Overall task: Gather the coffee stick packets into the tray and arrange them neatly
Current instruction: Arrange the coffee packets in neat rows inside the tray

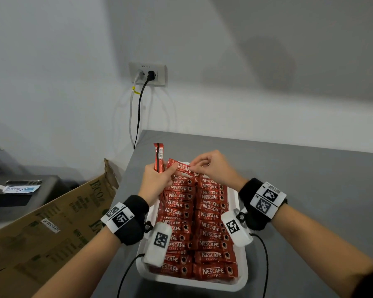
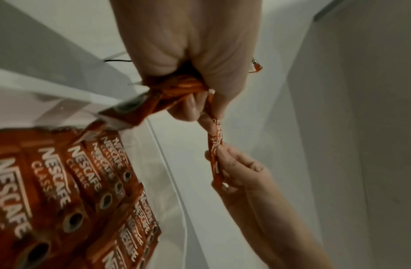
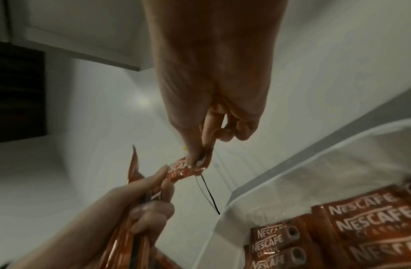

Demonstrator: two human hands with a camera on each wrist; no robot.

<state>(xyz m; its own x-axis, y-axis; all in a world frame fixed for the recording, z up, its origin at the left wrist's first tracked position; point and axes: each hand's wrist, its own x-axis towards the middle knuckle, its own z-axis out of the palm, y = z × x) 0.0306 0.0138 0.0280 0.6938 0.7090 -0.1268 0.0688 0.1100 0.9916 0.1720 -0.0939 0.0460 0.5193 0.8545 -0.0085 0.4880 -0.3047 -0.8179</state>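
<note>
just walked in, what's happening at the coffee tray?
A person is filling a white tray with red coffee stick packets, already laid in two overlapping columns. The left hand grips a small bundle of packets standing upright over the tray's far end. The right hand pinches one end of a single packet whose other end is at the left hand. That packet is not yet laid in a row.

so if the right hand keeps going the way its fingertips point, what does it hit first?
Probably the left hand. The right hand pinches one end of a packet whose other end is in the left hand's grip; its fingertips point left along it. Depth is uncertain.
</note>
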